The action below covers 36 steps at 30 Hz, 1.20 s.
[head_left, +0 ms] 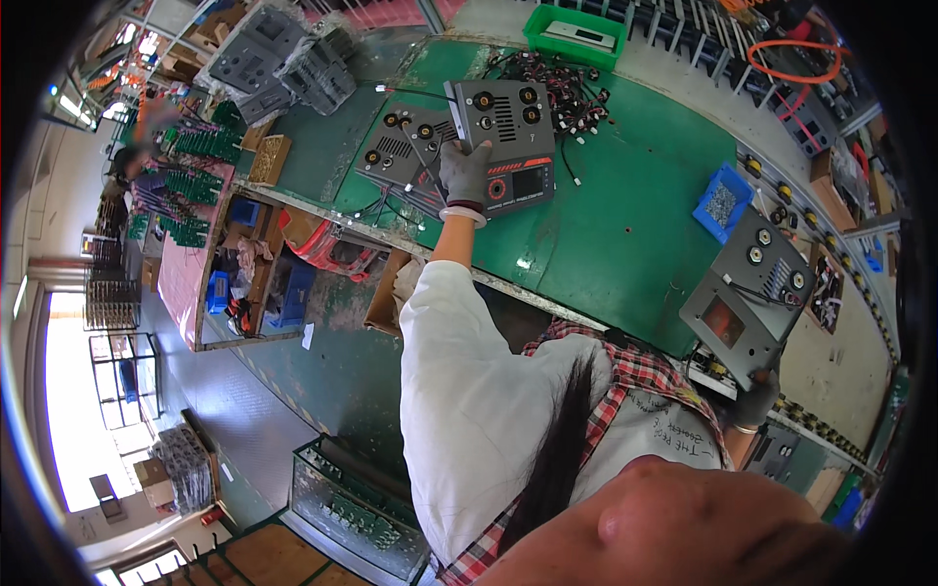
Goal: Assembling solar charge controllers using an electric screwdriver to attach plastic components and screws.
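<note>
My left hand (464, 178), in a grey glove with bare fingertips, is closed on the left edge of a dark grey metal housing (508, 132). That housing has vent slots, round black fittings, a small display window and red markings. Its left side lies over another grey housing (401, 146) with similar slots and fittings. At the lower right my right hand (755, 400), gloved too, grips the near edge of a bent grey metal panel (718, 303). The panel has a square cut-out, vent slots and round fittings, and stands tilted at the bench's right end. Part of the right hand's fingers is hidden.
On the green bench (625, 195) lies a pile of black cables (562, 93). A green tray (576, 39) is behind it, and a blue bin (723, 202) of small parts is at right. A roller conveyor (831, 239) runs beyond. Wrapped housings (274, 63) stand at far left.
</note>
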Each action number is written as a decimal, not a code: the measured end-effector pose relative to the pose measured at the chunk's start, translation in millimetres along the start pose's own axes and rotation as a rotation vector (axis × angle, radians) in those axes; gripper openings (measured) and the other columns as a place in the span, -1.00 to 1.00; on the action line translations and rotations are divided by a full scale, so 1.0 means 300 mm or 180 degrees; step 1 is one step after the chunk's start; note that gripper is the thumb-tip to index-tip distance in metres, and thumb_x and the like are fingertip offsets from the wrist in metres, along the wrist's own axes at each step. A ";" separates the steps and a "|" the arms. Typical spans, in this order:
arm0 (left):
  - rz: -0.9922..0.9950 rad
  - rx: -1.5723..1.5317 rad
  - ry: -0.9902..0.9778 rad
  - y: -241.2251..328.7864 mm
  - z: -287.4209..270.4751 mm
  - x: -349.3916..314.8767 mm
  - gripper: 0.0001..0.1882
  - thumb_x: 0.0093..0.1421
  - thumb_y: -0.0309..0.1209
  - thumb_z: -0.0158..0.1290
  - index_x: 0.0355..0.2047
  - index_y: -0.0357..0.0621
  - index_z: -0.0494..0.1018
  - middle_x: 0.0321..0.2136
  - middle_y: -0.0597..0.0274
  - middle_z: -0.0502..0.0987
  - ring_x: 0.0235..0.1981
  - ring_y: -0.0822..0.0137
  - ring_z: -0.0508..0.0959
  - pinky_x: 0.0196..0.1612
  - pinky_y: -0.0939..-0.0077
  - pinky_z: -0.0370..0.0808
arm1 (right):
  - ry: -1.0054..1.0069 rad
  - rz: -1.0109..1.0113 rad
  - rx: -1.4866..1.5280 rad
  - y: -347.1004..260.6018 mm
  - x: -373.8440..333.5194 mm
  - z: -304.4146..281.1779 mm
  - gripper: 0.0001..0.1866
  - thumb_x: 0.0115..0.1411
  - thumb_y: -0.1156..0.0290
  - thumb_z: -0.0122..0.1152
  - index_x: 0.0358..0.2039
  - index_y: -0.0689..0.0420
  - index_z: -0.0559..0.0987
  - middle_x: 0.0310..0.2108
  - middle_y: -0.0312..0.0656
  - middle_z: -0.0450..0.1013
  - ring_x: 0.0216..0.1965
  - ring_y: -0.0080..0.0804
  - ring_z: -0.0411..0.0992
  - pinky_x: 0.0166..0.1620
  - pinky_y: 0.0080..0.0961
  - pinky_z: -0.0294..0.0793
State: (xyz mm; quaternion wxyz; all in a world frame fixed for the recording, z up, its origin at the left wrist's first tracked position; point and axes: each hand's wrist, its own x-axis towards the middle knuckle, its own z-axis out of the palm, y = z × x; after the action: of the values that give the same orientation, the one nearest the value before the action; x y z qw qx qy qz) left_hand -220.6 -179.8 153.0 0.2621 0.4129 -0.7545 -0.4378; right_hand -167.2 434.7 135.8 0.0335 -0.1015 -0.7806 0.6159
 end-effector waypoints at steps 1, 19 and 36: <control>0.0175 -0.0026 -0.0059 0.039 0.017 -0.013 -0.47 -0.25 -0.15 0.20 -0.37 -0.29 0.31 -0.47 -0.02 0.44 -0.39 0.04 0.46 -0.24 0.28 0.34 | 0.0228 0.0250 0.0321 0.039 -0.002 -0.055 -0.59 -0.23 0.46 -0.12 -0.27 0.24 0.40 -0.44 -0.24 0.32 -0.37 -0.44 0.33 -0.25 -0.51 0.33; 0.1406 -0.2496 -0.4371 0.760 0.397 -0.767 -0.32 -0.04 -0.15 0.05 -0.06 -0.41 0.12 -0.18 0.01 0.31 -0.21 0.24 0.38 -0.18 0.38 0.38 | 0.3465 -0.0377 0.1895 -0.142 -0.844 -0.609 -0.18 -0.29 0.66 -0.26 0.16 0.11 0.09 -0.20 -0.27 0.34 -0.56 -0.68 0.27 -0.49 -0.79 0.30; 0.1770 -0.1090 -0.5392 0.916 0.662 -2.029 -0.68 -0.11 -0.40 0.10 -0.46 -0.18 0.16 -0.47 0.24 0.31 -0.44 0.42 0.31 -0.30 0.53 0.30 | 0.3833 0.0678 0.2505 0.675 -0.902 -1.137 -0.19 -0.27 0.69 -0.20 0.14 -0.01 0.16 -0.12 -0.34 0.30 -0.52 -0.68 0.18 -0.53 -0.77 0.18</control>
State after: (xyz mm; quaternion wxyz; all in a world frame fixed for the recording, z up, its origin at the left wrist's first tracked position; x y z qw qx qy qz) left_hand -161.4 503.2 278.1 -0.2264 -0.2889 -0.6918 -0.6219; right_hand 181.5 751.0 40.9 0.4312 -0.4788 -0.3333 0.6882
